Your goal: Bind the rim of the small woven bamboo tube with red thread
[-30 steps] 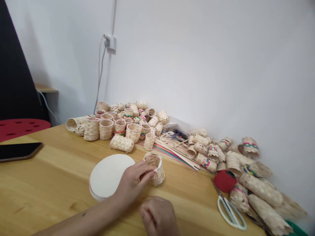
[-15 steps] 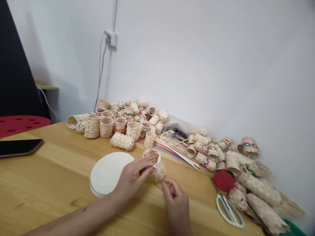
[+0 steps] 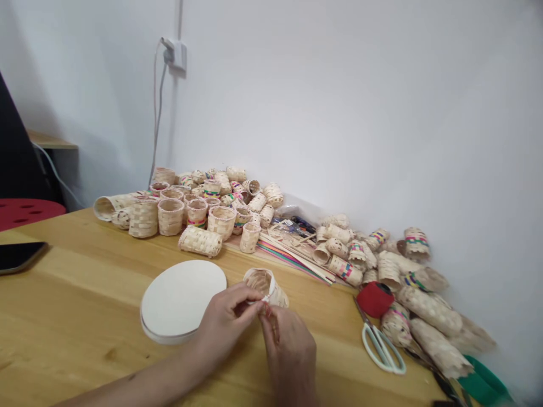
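Observation:
A small woven bamboo basket [image 3: 279, 294] is tilted over the table, its open mouth toward the upper left. My left hand [image 3: 231, 316] pinches its rim between thumb and fingers. Right beside those fingertips, my right hand [image 3: 291, 346] is closed in a pinch on red thread [image 3: 267, 308] at the rim. The fingers hide most of the thread, and whether a needle is there cannot be seen. Left of the basket lies a stack of white round discs [image 3: 183, 298], partly behind my left wrist.
Many woven baskets [image 3: 171, 217] crowd the back of the table; more lie in a pile [image 3: 430, 310] at right. Coloured strips [image 3: 292, 259] lie between. White-handled scissors [image 3: 384, 347] rest near a red item [image 3: 375, 299]. A phone [image 3: 19, 257] lies at left, a green container [image 3: 486, 381] lower right.
My right hand has moved up and left to the rim, meeting my left fingertips; the thread that hung between them is now drawn in. The view has shifted slightly right.

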Tool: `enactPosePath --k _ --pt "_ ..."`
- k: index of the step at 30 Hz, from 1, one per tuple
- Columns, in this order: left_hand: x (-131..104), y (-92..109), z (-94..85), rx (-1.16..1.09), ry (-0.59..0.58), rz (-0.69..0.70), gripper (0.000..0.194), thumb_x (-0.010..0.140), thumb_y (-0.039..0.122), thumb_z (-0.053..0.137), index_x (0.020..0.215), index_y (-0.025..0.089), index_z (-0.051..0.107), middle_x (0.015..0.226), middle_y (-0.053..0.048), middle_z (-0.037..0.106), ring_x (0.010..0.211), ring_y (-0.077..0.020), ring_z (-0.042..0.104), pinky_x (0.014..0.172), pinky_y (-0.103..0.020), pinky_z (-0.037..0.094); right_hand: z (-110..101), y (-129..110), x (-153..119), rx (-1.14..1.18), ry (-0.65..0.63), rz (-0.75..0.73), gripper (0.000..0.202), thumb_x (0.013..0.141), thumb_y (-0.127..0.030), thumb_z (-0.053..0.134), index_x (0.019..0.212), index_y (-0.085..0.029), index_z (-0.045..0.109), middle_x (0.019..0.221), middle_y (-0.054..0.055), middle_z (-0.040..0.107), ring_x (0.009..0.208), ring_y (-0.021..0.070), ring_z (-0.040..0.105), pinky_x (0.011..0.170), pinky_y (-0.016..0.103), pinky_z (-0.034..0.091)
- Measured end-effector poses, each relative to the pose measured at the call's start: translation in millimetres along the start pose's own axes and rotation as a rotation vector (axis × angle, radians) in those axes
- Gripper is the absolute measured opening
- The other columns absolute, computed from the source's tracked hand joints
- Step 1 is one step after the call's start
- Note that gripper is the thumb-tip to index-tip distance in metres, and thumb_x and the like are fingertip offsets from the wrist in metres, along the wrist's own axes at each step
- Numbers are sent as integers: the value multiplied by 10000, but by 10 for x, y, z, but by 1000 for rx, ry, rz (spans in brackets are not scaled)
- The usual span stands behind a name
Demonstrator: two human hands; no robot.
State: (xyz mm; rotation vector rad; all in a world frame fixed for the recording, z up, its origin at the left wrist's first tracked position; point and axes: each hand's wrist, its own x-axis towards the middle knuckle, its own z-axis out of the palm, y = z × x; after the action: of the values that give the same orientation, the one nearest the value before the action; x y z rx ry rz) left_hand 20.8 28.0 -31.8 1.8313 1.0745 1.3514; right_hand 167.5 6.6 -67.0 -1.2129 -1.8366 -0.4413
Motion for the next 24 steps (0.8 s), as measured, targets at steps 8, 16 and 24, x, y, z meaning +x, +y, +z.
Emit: enactPosePath --k 8,16,24 --pt "13 -76 0 41 -3 103 115 818 175 584 762 172 685 716 -10 632 677 -140 587 625 -215 418 -8 49 12 257 -317 213 215 910 -230 442 715 -197 526 521 -51 479 441 109 463 449 208 314" --pt "52 -92 -36 82 17 122 133 840 159 566 759 172 670 730 -15 630 699 -145 580 641 -225 412 -44 -138 -133 570 -532 101 86 686 -123 512 664 -205 525 522 -68 466 480 85 441 481 187 299" --pt "111 -161 -86 97 60 67 120 832 182 567 798 171 682 730 -16 634 671 -146 573 620 -225 409 47 -81 -205 851 -350 -63 205 853 -270 522 653 -232 541 478 -76 462 403 74 391 402 176 295"
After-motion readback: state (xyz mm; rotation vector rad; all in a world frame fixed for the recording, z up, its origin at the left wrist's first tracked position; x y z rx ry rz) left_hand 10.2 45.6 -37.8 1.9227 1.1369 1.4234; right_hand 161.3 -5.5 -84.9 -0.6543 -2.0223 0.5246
